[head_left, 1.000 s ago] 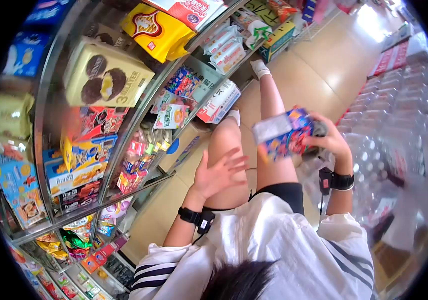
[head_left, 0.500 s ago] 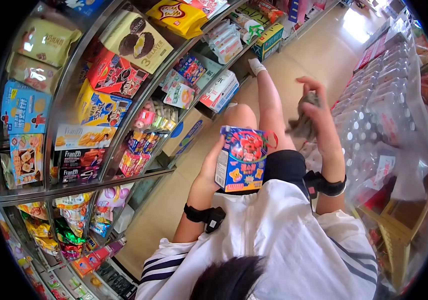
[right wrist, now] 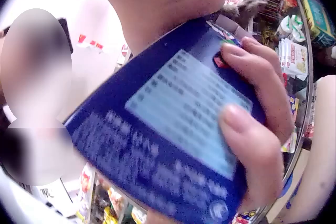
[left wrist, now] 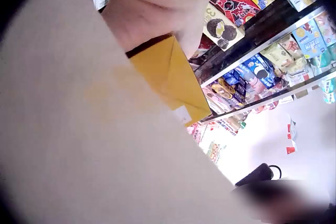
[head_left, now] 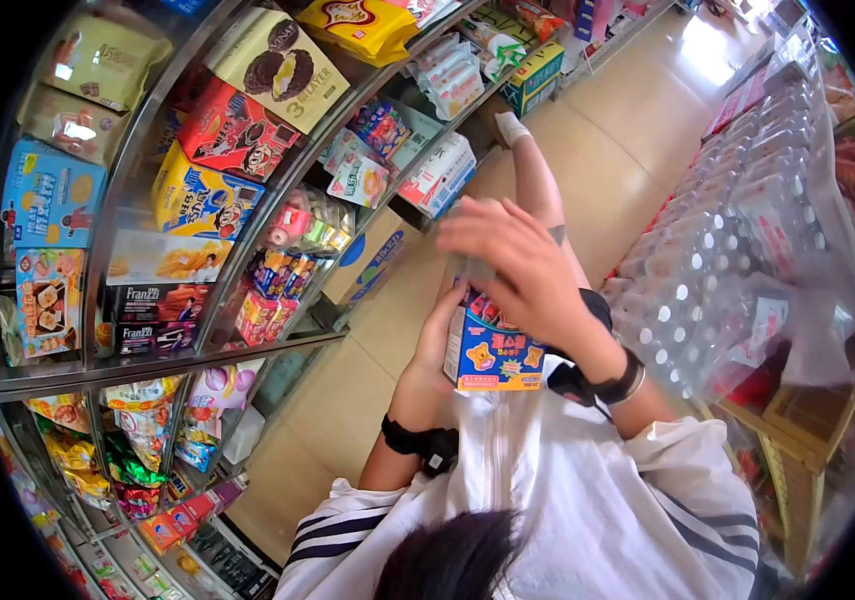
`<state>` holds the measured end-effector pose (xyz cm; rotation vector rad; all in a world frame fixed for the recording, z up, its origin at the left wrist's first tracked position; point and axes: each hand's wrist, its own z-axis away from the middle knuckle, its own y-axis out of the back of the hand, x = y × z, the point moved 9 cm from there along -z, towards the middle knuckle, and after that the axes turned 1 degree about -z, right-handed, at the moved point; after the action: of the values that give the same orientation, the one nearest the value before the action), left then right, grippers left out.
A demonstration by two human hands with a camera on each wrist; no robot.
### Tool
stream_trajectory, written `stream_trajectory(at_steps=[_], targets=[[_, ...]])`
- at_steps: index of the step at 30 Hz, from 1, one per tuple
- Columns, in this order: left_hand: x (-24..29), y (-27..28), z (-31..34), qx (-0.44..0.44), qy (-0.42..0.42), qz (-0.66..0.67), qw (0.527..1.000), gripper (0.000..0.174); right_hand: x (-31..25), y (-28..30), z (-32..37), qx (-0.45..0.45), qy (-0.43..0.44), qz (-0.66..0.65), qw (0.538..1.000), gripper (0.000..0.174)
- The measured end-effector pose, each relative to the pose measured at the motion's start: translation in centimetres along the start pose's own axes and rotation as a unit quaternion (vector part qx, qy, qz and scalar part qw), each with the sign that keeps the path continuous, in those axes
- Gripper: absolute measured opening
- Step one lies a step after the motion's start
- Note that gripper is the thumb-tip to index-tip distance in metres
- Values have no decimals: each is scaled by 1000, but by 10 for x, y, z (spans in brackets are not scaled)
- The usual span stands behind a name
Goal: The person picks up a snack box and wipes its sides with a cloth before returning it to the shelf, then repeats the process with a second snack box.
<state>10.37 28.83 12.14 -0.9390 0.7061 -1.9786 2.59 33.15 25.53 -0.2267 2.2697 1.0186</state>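
My left hand [head_left: 435, 340] grips a blue snack box [head_left: 501, 365] with bear pictures, held upright in front of the white jacket. From the right wrist view, the box's dark blue back with a pale text panel [right wrist: 184, 108] shows, and left fingers [right wrist: 252, 145] wrap around it. Its yellow end [left wrist: 173, 79] appears in the left wrist view. My right hand [head_left: 533, 275] reaches across the box's top and hides its upper part. A grey cloth [right wrist: 244, 7] is in the right hand, mostly hidden; a blurred grey bit [head_left: 474, 268] shows under the fingers.
Shelves of boxed and bagged snacks stand on the left, with a metal shelf edge [head_left: 168, 372] toward me. Plastic-wrapped bottles [head_left: 718, 270] are stacked at right, near a wooden frame [head_left: 798, 470]. Tiled floor [head_left: 618, 130] lies between; a cardboard box [head_left: 368, 262] sits low beside the shelves.
The snack box passed from the right hand to the left. The right hand, with the grey cloth, moved away to the right, then came back left over the box's top.
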Motion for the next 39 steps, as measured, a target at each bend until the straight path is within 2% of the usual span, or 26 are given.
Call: stream_trajectory(at_steps=[2, 3, 5, 6, 7, 9, 11, 12, 13, 15, 19, 20, 21, 22, 23, 24, 25, 26, 28, 30, 31, 32, 34, 35, 37, 39], targets=[[0, -13, 1, -31, 1, -17, 999, 51, 25, 3, 1, 17, -100, -108, 989, 51], [0, -12, 1, -13, 2, 14, 1000, 52, 21, 4, 2, 17, -101, -107, 989, 51], [0, -14, 5, 10, 0, 49, 999, 53, -23, -4, 6, -41, 20, -56, 997, 47], [9, -15, 9, 25, -44, 18, 999, 52, -41, -15, 11, -64, 48, -102, 992, 43], [19, -18, 14, 39, -89, -15, 995, 52, -57, -26, 21, -81, 95, -52, 991, 41], [42, -27, 20, 63, -176, -86, 979, 52, -70, -32, 28, -128, 100, -79, 984, 40], [57, -31, 31, 88, -254, -156, 951, 52, -59, -27, 31, -117, 91, -106, 983, 41], [47, -23, 16, 14, -209, -71, 975, 50, -51, -23, 29, -108, 86, -128, 982, 42], [47, -13, 13, 13, -209, -72, 975, 50, -45, -20, 27, -107, 86, -128, 982, 42], [44, -22, 5, -14, -131, 46, 990, 49, -22, 0, 18, -7, 23, -39, 999, 46], [39, -16, -4, -35, -95, 56, 993, 51, 13, 17, 16, 99, -53, -6, 994, 40], [40, -24, -1, -89, -81, 48, 992, 53, 33, 19, 21, 151, -126, -133, 972, 36], [42, -22, 1, -50, -93, 13, 994, 55, 54, 16, 28, 199, -195, -256, 926, 32], [44, -29, 5, -63, -106, 17, 992, 55, 76, 9, 39, 194, -266, -322, 888, 28], [47, -35, 9, -76, -118, 20, 990, 54, 84, 14, 42, 241, -247, -305, 888, 28], [48, -44, 9, -76, -119, 20, 990, 54, 96, 10, 57, 247, -308, -349, 850, 29], [55, -46, 9, -31, -167, -4, 985, 54, 101, 5, 71, 248, -368, -391, 806, 30], [64, -44, 10, 15, -213, -28, 976, 54, 88, 8, 68, 242, -368, -392, 807, 30], [59, -22, 0, 49, -184, -62, 980, 50, 57, 21, 60, 282, -325, -428, 794, 38], [54, -17, -2, 72, -162, -124, 976, 57, 24, 21, 40, 189, -204, -255, 926, 53], [56, -26, -2, 49, -208, -109, 971, 52, 4, 22, 29, 139, -154, -142, 968, 57], [53, -29, 0, 21, -203, -90, 975, 55, 7, 21, 32, 140, -156, -140, 968, 57], [55, -29, -1, -23, -202, -62, 977, 62, 27, 10, 36, 124, -194, -247, 941, 57], [60, -24, -2, -35, -203, -54, 977, 64, 30, 13, 37, 158, -223, -379, 884, 52], [57, -28, 1, -74, -181, -65, 979, 65, 33, 12, 39, 174, -259, -455, 834, 49], [46, -17, 1, -17, -173, -122, 977, 68, 22, 14, 31, 99, -169, -320, 927, 48]])
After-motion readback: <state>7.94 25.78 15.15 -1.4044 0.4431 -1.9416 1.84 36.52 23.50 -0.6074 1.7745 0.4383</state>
